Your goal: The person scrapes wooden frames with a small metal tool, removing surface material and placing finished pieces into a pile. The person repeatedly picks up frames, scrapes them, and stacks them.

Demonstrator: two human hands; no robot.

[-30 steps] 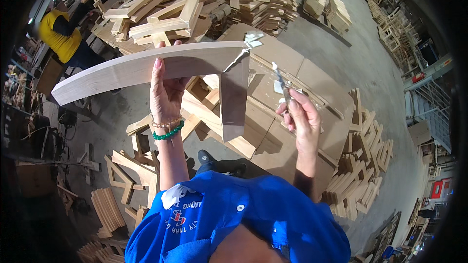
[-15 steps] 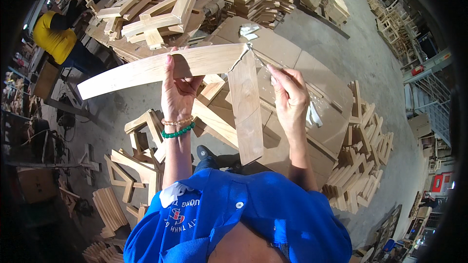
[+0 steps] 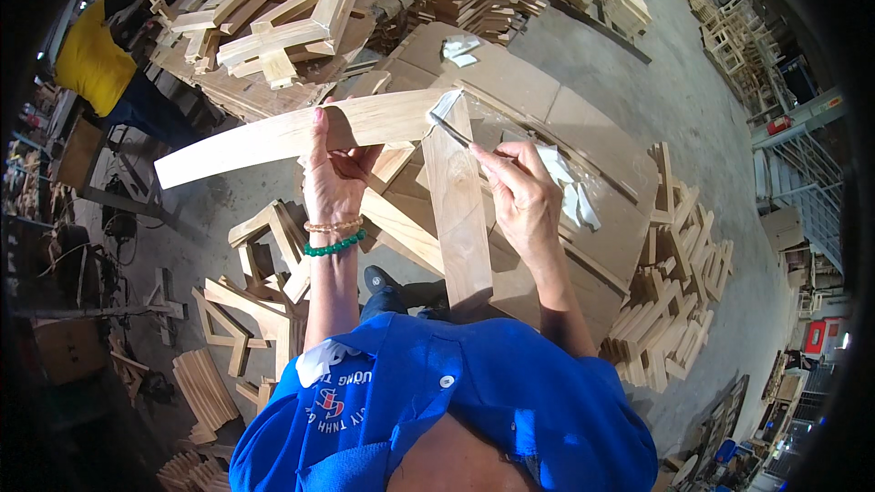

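My left hand (image 3: 334, 173) is closed around the curved arm of an angled wooden frame piece (image 3: 241, 142), thumb on its near face. The other arm of the piece, a straight board (image 3: 460, 219), points down toward me from the corner. White paste (image 3: 444, 109) lies along the seam where the two arms meet. In my right hand (image 3: 527, 196), a thin dark stick-like tool (image 3: 456, 134) is pinched between thumb and fingers. Its far end touches the pasted seam; the exact kind of tool is too small to tell.
Beneath the piece is a cardboard-covered surface (image 3: 592, 118) with white scraps (image 3: 567, 187) on it. Stacked wooden frames (image 3: 310, 14) rise beyond. More frame parts (image 3: 670, 301) lie at right, others (image 3: 255, 301) at lower left. A person in yellow (image 3: 96, 59) stands at far left.
My right hand has moved left and slightly down, bringing the tool from the corner's right edge across onto the seam. The wooden piece has turned slightly, with my left hand still gripping it.
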